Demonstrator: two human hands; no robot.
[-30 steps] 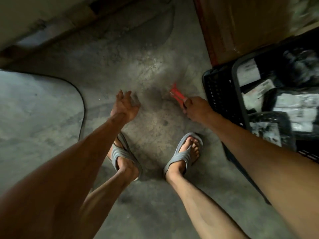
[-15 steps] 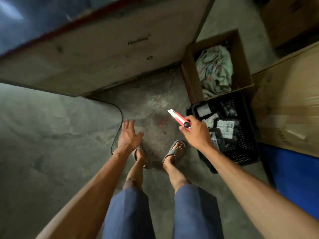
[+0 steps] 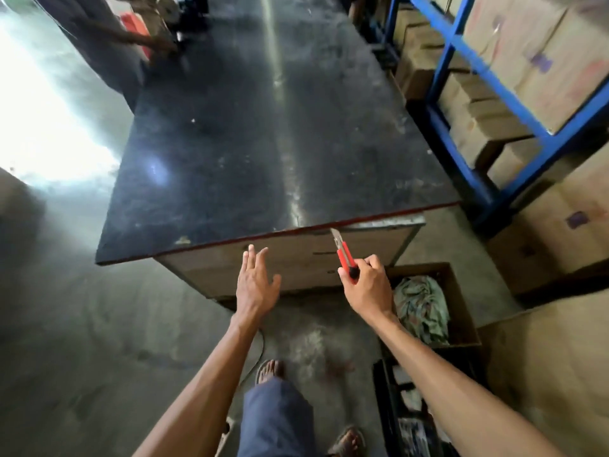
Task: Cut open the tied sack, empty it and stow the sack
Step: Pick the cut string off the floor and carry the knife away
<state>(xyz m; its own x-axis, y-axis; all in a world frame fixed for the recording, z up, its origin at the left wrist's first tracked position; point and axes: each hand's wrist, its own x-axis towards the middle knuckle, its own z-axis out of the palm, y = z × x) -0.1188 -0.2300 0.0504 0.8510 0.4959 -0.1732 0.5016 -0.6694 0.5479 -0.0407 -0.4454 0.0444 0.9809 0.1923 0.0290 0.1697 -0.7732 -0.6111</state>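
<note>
My right hand (image 3: 367,286) grips a red utility knife (image 3: 344,255) with its blade out, pointing up toward the near edge of a big black-topped table (image 3: 263,143). My left hand (image 3: 255,283) is empty with the fingers spread, raised in front of the table's wooden end panel (image 3: 296,262). No tied sack is visible in this view. A black crate (image 3: 389,400) with plastic-wrapped packets sits on the floor at my right.
A cardboard box (image 3: 461,311) holding crumpled cloth stands on the floor under my right hand. Blue shelving (image 3: 461,133) with cartons runs along the right. Large cartons (image 3: 560,225) stand at the right. Another person (image 3: 108,31) is at the table's far left end.
I have risen from a crouch over the floor to standing; the view has lifted to the table. Both hands have come up, the right still holding the knife.
</note>
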